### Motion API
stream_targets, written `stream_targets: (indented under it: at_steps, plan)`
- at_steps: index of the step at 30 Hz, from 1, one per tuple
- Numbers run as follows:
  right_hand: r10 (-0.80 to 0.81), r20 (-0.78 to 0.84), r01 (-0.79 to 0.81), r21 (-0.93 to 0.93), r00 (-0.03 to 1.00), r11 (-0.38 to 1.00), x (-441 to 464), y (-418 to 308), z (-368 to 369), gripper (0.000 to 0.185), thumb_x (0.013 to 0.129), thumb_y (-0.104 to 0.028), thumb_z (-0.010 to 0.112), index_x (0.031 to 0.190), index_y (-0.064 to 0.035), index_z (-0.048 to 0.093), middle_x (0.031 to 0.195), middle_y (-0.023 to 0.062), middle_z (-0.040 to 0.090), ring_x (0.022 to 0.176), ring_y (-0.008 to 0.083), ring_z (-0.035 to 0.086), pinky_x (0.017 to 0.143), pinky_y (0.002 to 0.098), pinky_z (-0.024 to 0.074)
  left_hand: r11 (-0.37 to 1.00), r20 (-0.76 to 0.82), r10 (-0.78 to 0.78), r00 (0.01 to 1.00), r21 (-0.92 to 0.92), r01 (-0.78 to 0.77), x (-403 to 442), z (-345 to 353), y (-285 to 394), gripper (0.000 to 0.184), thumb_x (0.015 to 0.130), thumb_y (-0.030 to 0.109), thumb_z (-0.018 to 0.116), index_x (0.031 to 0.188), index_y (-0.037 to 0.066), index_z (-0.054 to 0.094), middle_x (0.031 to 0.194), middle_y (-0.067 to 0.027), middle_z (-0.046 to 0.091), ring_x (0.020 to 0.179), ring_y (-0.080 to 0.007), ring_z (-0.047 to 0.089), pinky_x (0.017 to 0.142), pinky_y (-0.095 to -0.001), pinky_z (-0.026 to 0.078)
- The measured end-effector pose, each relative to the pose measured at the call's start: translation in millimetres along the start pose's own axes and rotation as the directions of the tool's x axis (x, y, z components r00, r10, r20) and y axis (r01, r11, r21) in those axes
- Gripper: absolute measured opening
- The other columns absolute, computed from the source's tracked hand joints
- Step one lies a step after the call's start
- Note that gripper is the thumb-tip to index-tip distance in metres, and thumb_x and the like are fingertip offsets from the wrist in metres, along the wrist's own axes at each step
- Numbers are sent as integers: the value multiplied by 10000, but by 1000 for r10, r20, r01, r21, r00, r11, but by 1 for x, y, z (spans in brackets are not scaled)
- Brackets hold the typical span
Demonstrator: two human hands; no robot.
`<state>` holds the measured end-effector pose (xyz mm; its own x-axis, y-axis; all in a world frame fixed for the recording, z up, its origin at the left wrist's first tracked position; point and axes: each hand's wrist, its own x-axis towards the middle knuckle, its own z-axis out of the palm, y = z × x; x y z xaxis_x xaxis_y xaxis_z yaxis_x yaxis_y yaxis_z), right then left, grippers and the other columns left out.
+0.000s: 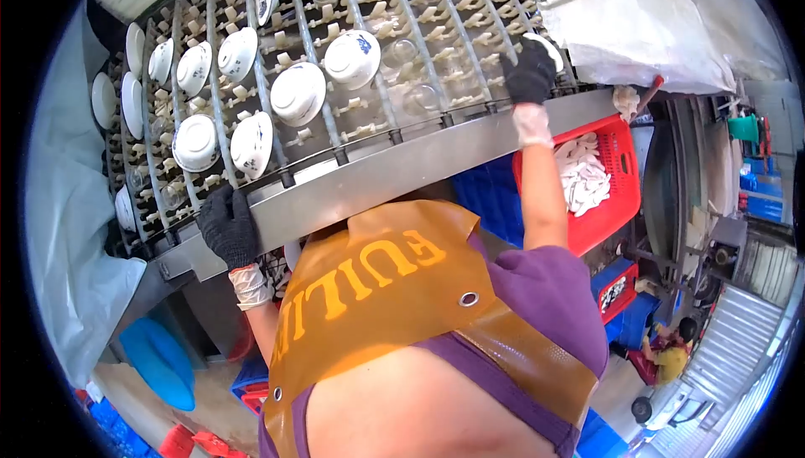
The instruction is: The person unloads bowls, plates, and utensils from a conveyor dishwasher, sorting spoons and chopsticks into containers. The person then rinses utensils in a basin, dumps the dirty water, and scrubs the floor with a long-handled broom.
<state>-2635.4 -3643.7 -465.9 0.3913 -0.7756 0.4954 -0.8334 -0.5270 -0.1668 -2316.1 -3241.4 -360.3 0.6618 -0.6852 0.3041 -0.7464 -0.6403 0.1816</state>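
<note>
My right hand, in a black glove with a pale cuff, grips a white dish at the right end of the rack conveyor. The glove covers part of the dish, so whether it is a bowl or a plate is unclear. My left hand, gloved alike, rests on the conveyor's front metal edge with its fingers loosely extended and no dish in them. Nearest to it are a white bowl with blue pattern and another white bowl, both tilted among the pegs.
More bowls and clear glasses sit between the metal bars. Plastic sheeting hangs at the right. A red crate holds white spoons below my right arm. Another person sits far off at lower right.
</note>
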Motion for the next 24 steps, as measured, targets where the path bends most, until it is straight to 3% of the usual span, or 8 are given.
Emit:
stream_targets:
  at_steps: [2,7,10,12,14,18,20,24]
  plan:
    - [234,330,-133,-301,914,944,2,46,27,403,705,-299,646,1059,-114,595,1034,163,598,980,336,555,851,417,431,1000,18,-13,1000,-17,13,3,1,4,193,774,177,596,867,11,628,851,-133,624,802,-299,578,755,-377,435]
    - [220,225,-256,147,949,955,23,49,18,395,750,-323,612,983,-3,617,939,208,615,886,335,586,810,376,457,1000,33,-19,999,-24,20,1,2,12,186,766,177,594,842,10,620,842,-140,617,797,-307,575,752,-386,437]
    - [270,553,-613,738,789,280,14,14,13,399,743,-309,652,969,17,611,881,204,624,787,335,592,731,379,458,1000,18,-4,1000,-5,5,2,5,18,170,769,159,589,837,6,617,833,-144,612,786,-307,574,743,-388,439]
    - [-293,-51,280,492,955,825,-2,-1,23,377,727,-274,680,954,20,615,852,181,635,770,310,597,710,367,453,999,11,-4,1000,-36,4,2,7,21,163,768,151,590,836,6,616,832,-144,610,783,-307,573,738,-389,439]
    - [132,671,-680,692,729,242,-5,-23,50,370,702,-230,704,970,9,614,861,163,641,789,285,604,725,362,456,998,-1,-5,1000,-66,5,-1,8,21,155,767,144,592,836,6,615,830,-143,608,781,-308,573,733,-389,440]
    - [233,462,-512,692,856,508,-16,-11,40,352,701,-241,691,951,-8,609,854,154,638,793,283,605,738,375,460,999,-29,22,999,-35,-23,-4,16,19,145,767,142,596,838,16,608,821,-145,602,776,-300,572,720,-389,441]
    - [214,74,-223,481,974,848,-27,8,31,288,715,-231,667,911,-26,615,812,148,626,788,296,600,737,387,460,1000,-17,26,1000,0,-26,-5,17,20,151,769,147,596,841,15,607,815,-147,599,775,-303,572,718,-390,439]
    - [243,247,-335,466,938,819,-43,13,6,187,722,-196,628,868,-79,631,843,129,612,799,286,587,732,401,454,997,-19,61,998,-39,-62,-7,18,26,155,772,147,592,844,10,610,810,-148,600,775,-305,572,718,-390,437]
